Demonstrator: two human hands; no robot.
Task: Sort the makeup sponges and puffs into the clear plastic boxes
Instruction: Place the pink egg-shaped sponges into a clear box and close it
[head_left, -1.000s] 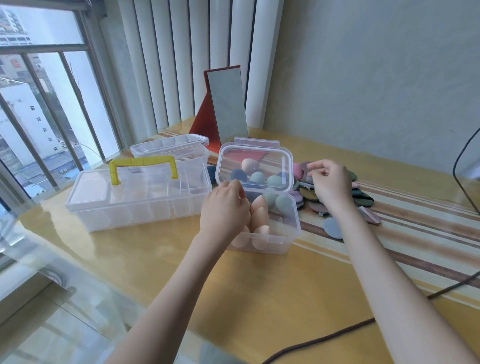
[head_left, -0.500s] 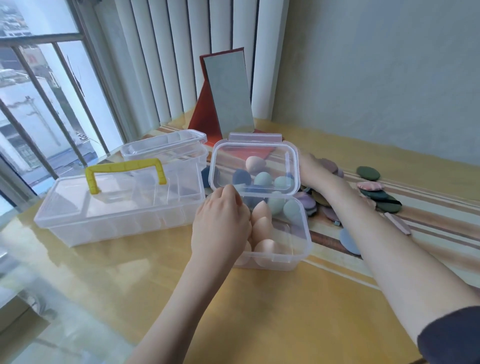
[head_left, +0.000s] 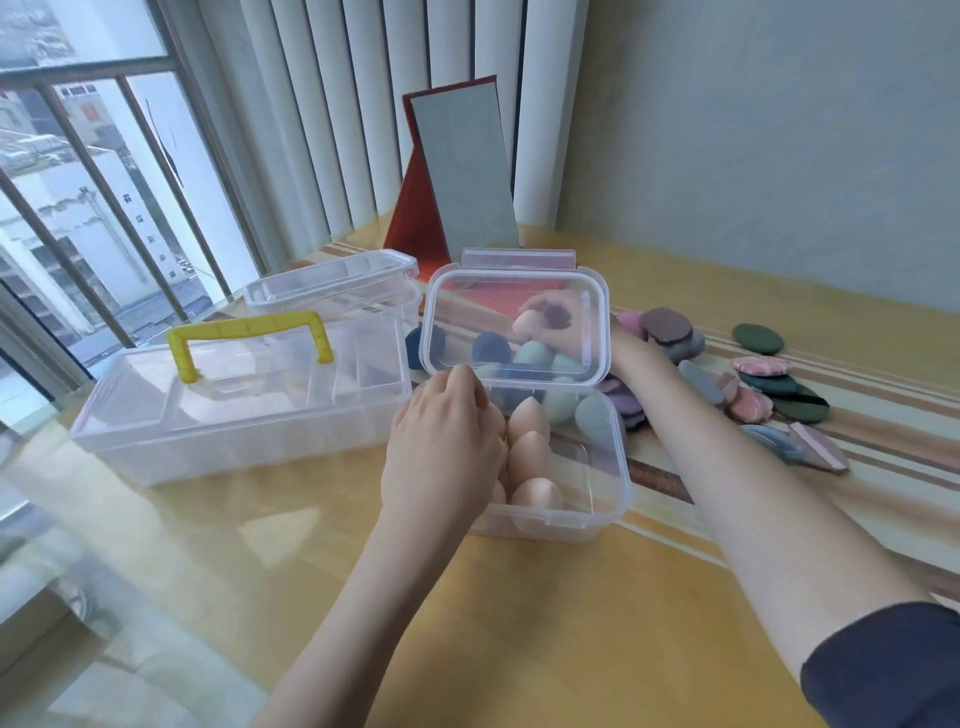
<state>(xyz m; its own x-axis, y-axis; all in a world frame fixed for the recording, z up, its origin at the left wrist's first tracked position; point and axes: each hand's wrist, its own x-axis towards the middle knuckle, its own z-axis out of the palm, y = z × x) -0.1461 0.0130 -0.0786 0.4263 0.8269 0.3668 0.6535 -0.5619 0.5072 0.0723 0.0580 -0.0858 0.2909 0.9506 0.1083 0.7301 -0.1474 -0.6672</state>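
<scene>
A small clear box (head_left: 587, 499) sits near the middle of the tabletop (head_left: 545, 623), its hinged lid (head_left: 514, 325) standing open toward the far edge. Inside, several beige teardrop sponges (head_left: 527, 457) stand in a row along the left wall, and greenish ones (head_left: 592, 415) lie at the back. The left hand (head_left: 441, 457) rests over the box's left wall, fingers curled down against the beige sponges; whether it grips one cannot be told.

The right hand (head_left: 563, 327) reaches behind the raised lid and shows only through the clear plastic. Its fingers are bent around a pale pink sponge (head_left: 527, 322), with something dark just beside it. More loose blue and green sponges (head_left: 491, 348) lie behind the lid.

Toward the right edge of the tabletop, a scattered pile of flat puffs (head_left: 748, 384) in brown, green, pink and grey lies on a striped cloth.

Left of the small box stands a larger clear case with a yellow handle (head_left: 249, 338), lid shut, and behind it another clear box (head_left: 332, 283). A red-backed mirror (head_left: 462, 171) stands at the far edge.
</scene>
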